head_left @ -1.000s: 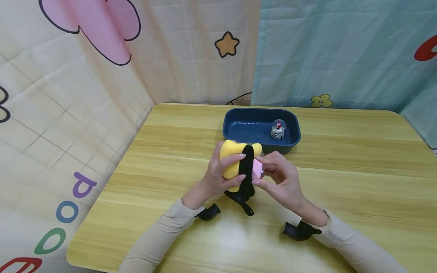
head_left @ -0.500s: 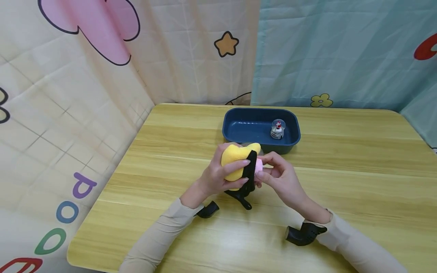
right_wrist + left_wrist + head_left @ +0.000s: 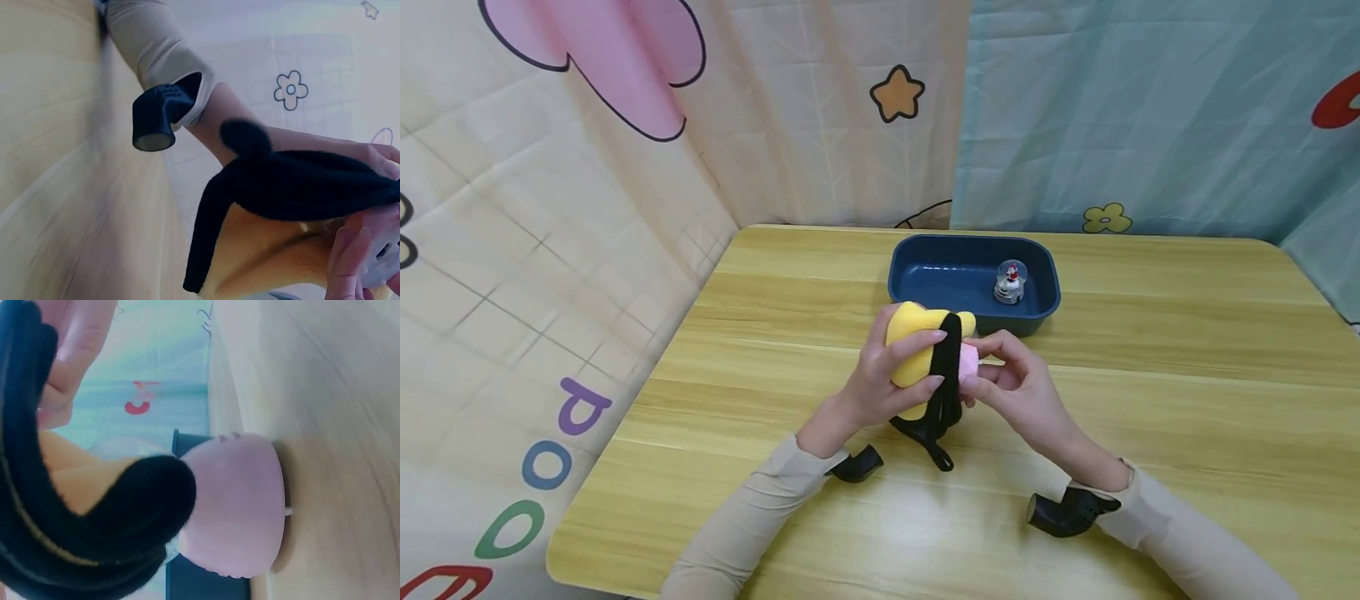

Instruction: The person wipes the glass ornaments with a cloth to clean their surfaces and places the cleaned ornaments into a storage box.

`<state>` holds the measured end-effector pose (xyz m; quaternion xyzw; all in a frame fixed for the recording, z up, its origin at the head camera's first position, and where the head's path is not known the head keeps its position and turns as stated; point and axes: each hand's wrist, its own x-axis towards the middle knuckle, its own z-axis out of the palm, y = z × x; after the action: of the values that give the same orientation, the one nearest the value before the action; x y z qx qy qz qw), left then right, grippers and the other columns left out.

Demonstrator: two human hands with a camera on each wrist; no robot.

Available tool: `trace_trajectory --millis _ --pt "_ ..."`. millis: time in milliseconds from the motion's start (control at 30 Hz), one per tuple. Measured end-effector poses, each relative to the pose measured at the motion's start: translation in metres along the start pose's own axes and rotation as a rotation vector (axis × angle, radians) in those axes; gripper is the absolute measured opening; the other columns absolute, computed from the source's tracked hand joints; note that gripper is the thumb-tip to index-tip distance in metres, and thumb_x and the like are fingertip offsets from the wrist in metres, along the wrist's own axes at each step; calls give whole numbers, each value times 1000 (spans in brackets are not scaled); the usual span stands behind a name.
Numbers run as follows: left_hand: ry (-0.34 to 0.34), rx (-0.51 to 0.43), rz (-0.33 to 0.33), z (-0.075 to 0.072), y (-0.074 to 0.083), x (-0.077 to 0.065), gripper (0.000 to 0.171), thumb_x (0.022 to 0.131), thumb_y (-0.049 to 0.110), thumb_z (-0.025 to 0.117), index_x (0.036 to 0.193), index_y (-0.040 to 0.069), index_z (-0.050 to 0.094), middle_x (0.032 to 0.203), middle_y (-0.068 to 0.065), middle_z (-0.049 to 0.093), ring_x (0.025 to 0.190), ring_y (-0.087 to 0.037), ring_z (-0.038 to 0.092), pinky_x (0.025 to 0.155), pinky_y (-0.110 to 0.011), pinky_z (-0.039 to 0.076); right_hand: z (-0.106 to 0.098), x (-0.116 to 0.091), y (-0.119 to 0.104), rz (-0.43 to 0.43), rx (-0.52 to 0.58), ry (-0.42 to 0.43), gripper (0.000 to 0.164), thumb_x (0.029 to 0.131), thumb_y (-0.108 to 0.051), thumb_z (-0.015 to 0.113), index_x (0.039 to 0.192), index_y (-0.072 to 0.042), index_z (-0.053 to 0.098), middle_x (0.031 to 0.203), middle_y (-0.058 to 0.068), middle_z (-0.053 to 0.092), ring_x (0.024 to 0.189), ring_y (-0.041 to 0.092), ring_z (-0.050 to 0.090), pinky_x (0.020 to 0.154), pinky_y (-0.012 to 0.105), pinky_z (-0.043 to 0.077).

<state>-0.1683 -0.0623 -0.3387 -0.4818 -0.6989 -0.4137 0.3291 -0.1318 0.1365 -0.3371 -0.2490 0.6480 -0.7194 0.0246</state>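
My left hand (image 3: 880,375) grips a soft yellow plush thing (image 3: 912,367) with a black band (image 3: 945,367) and a dangling black loop. At its right side, my right hand (image 3: 1018,392) pinches a small pink thing (image 3: 969,362) between thumb and fingers. In the right wrist view its pale face (image 3: 380,259) has a small dark slot, and fingertips (image 3: 344,262) press around it. From the left wrist, a rounded pink body (image 3: 234,503) with a short white peg shows past the black band. The plush hides part of what lies behind it.
A dark blue bin (image 3: 925,287) stands at the back of the wooden table (image 3: 775,333). Inside it, on the right, is a small snow globe (image 3: 1011,282) with a red and white figure. Printed curtains hang behind and to the left. Black camera mounts sit on both wrists.
The plush tipped and came back nearly upright. My right fingers have shifted around the pink thing, and the white knob visible in the head view a second ago is largely covered.
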Motion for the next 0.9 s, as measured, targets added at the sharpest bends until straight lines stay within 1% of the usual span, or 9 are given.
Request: trace_trajectory --millis 100,167,300,433,500,600,733,833,900 --pt "1 -46 -40 0 3 2 35 93 40 49 118 16 44 113 -26 41 99 -32 48 80 -33 51 3 0 2 -151 32 0 37 82 10 62 111 -13 58 104 -3 59 77 7 67 64 21 56" --pt "0 -75 -48 0 3 2 35 93 41 49 118 16 44 112 -25 41 98 -32 49 79 -32 52 4 0 4 -231 38 -2 38 80 10 64 112 -10 58 105 -3 58 81 7 68 65 21 56" --pt "2 -110 -31 -1 1 3 34 93 40 49 118 16 45 111 -25 42 97 -31 50 77 -31 51 6 0 6 -369 14 -7 38 79 5 68 115 0 56 103 -1 57 89 8 68 71 21 56" --pt "13 -124 -14 0 1 3 34 93 40 49 117 15 46 109 -25 43 95 -31 50 75 -31 51 7 3 9 -512 -20 -17 42 78 -1 71 114 13 53 102 3 56 90 10 67 75 21 56" --pt "17 -138 -13 0 1 3 34 93 40 50 116 15 46 108 -25 43 94 -31 50 74 -30 50 7 4 10 -579 -54 -15 44 78 -6 72 112 15 53 102 6 56 90 9 65 76 19 55" --pt "14 -177 -24 0 1 3 35 93 40 49 117 14 46 108 -25 44 93 -30 50 73 -30 50 7 5 10 -691 -175 6 45 78 -13 74 106 17 56 99 14 56 90 9 60 77 15 54" --pt "-2 -238 -47 -1 2 3 37 93 42 49 117 14 47 108 -24 45 94 -29 49 74 -29 48 5 5 8 -846 -434 74 46 79 -25 73 95 16 60 91 24 55 86 13 56 74 11 50" --pt "-15 -269 -55 -2 2 4 37 93 42 48 117 14 47 106 -23 46 93 -29 49 73 -29 48 4 6 5 -911 -578 111 47 81 -33 71 93 12 63 88 24 57 83 17 56 74 11 49" --pt "-28 -286 -63 -2 2 4 37 93 42 48 117 14 47 106 -23 46 93 -29 49 73 -29 48 3 7 4 -933 -619 107 47 82 -34 69 93 11 63 88 24 57 83 19 57 77 10 48"
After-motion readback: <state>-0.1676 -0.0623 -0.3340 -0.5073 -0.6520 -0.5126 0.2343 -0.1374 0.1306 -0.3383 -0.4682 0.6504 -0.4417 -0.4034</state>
